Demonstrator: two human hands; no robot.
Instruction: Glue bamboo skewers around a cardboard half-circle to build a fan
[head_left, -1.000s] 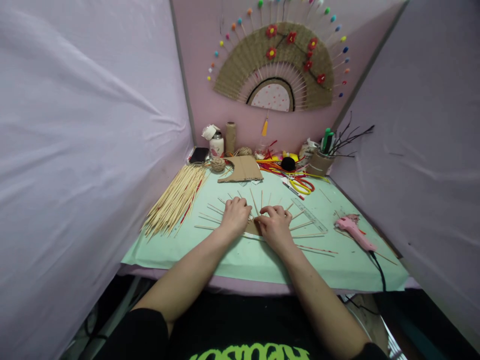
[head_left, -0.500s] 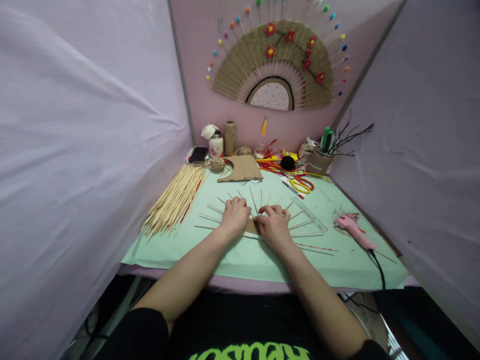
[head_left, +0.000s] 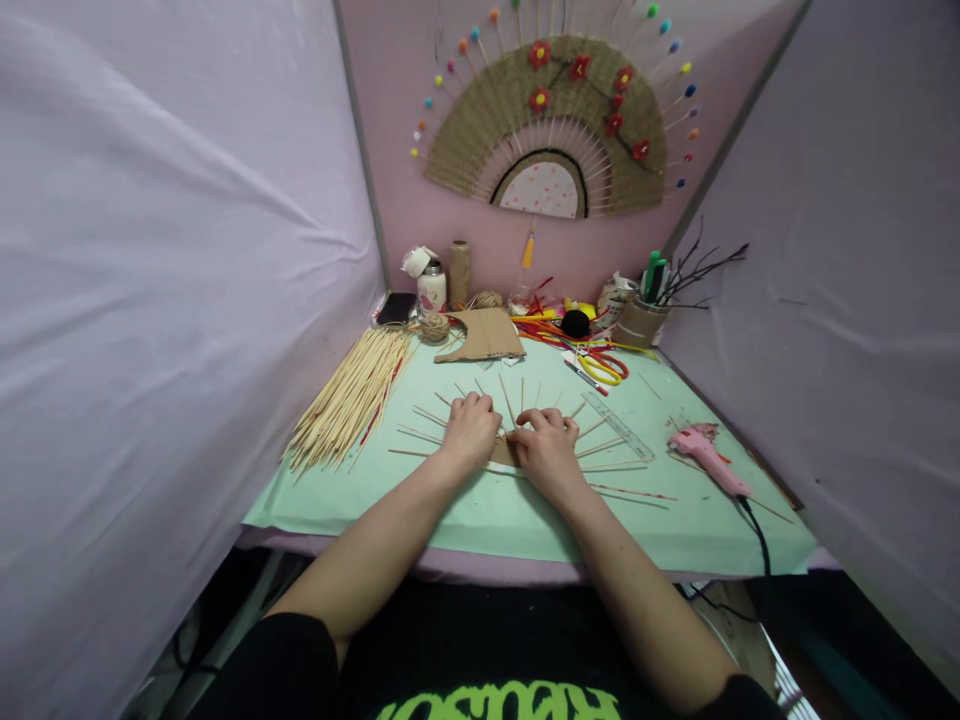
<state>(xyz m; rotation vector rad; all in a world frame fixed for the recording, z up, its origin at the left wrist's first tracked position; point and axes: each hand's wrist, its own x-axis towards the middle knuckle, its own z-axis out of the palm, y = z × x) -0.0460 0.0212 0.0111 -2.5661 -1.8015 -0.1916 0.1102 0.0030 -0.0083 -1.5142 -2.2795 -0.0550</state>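
My left hand [head_left: 471,430] and my right hand [head_left: 548,447] rest side by side on a small brown cardboard piece [head_left: 506,454] at the middle of the green table [head_left: 480,510]. Thin wooden skewers [head_left: 611,448] fan out from under the cardboard on both sides. Both hands press down with fingers curled over the skewers and the cardboard. The fingertips nearly meet above the cardboard. Most of the cardboard is hidden beneath my hands.
A bundle of skewers [head_left: 352,397] lies at the left. A cut cardboard sheet [head_left: 484,335], twine ball [head_left: 434,327], bottle [head_left: 433,288], scissors [head_left: 604,368] and a pen pot [head_left: 643,318] crowd the back. A clear ruler [head_left: 619,428] and pink glue gun [head_left: 707,459] lie right. A finished fan [head_left: 553,130] hangs on the wall.
My hands stay in place on the cardboard and skewers; only the view has tipped slightly.
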